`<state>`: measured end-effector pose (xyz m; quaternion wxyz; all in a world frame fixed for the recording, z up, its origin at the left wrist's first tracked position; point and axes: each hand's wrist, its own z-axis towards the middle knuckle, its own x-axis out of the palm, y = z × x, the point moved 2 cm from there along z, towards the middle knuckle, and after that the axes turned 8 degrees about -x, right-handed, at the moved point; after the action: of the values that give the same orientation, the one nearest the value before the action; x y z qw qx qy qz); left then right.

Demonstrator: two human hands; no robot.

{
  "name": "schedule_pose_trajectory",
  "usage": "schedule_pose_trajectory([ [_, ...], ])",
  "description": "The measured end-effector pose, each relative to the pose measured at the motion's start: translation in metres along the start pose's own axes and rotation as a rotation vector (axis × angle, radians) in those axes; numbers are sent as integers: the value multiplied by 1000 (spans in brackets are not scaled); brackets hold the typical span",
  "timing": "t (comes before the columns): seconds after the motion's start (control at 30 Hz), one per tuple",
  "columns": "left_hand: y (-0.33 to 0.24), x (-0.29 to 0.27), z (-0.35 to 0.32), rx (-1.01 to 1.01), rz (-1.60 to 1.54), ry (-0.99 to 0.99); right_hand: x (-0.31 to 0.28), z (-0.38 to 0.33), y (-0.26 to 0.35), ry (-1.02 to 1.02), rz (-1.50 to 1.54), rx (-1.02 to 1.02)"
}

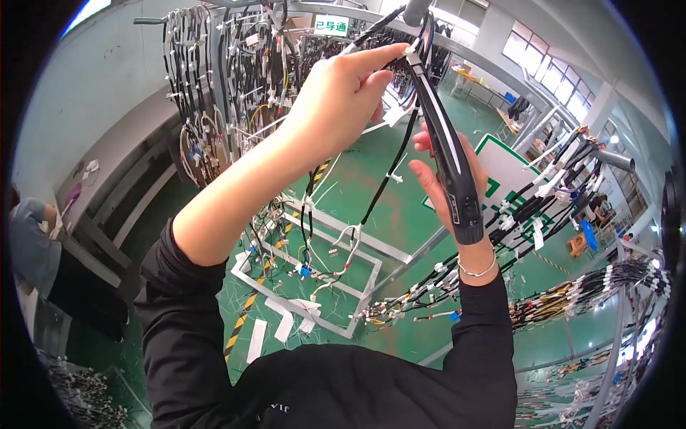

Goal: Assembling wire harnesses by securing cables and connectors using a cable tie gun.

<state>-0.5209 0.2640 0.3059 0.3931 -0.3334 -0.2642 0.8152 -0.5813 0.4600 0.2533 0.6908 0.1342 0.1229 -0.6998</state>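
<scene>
Overhead, both hands [343, 93] [443, 171] clamped on black harness [446, 157], green workshop floor [400, 207] below.

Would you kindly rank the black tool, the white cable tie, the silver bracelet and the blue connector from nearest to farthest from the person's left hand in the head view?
1. Black tool: the left hand pinches its top end, at the fingertips.
2. White cable tie: just below and right of the hand, on a black wire.
3. Silver bracelet: lower right, on the other wrist.
4. Blue connector: far below, on the hanging harness; close to the bracelet's rank.
</scene>
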Motion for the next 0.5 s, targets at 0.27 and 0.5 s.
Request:
schedule_pose_trajectory([
  [0.27, -11, 0, -3, 26, -8, 14, -17, -5, 3, -37, -65, 63],
  [0.5, 4, -14, -5, -20, -115, 87, -2, -37, 7, 55, -144, 162],
])
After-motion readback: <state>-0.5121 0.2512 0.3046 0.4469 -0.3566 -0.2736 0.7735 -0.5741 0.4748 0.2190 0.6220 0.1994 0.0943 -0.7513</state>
